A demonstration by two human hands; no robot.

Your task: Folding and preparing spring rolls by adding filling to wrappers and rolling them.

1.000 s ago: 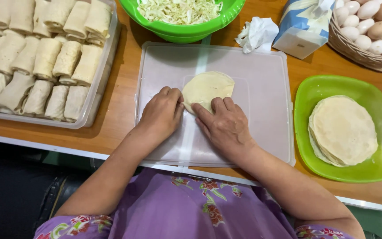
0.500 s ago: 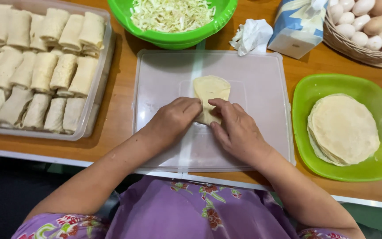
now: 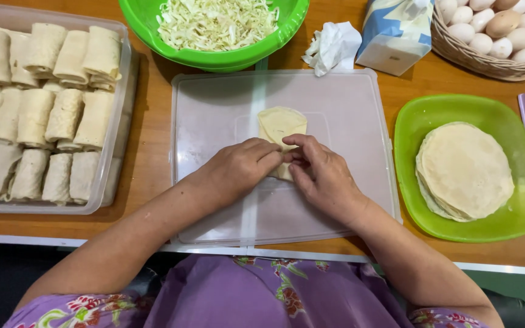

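From my seat at the feed I see both hands meeting over the wrapper [image 3: 281,130] in the middle of the translucent plastic lid [image 3: 347,103] that serves as the work board. The left hand [image 3: 238,167] and the right hand [image 3: 320,173] sit fingertip to fingertip, fingers curled down and pinching the near end of the wrapper; both are closed on it, not spread flat. The wrapper's two sides are already folded inward, so it reads as a narrow strip with a rounded far end pointing toward the back edge of the tabletop. I judge the near end to be tucked or partly rolled under the fingers, though the fingers hide how far.

As for the wider job, it looks well along: the clear tray [image 3: 123,79] at the left edge of the tabletop is nearly full of finished rolls [image 3: 44,115], packed in rows. Work is left, I judge: a stack of flat round wrappers [image 3: 463,170] waits in the green dish [image 3: 524,200] at the right edge, and the green bowl [image 3: 287,24] at the back edge holds plenty of shredded cabbage [image 3: 214,21]. A crumpled tissue [image 3: 332,45], a tissue box [image 3: 396,33] and a basket of eggs [image 3: 493,30] stand in the back right corner.
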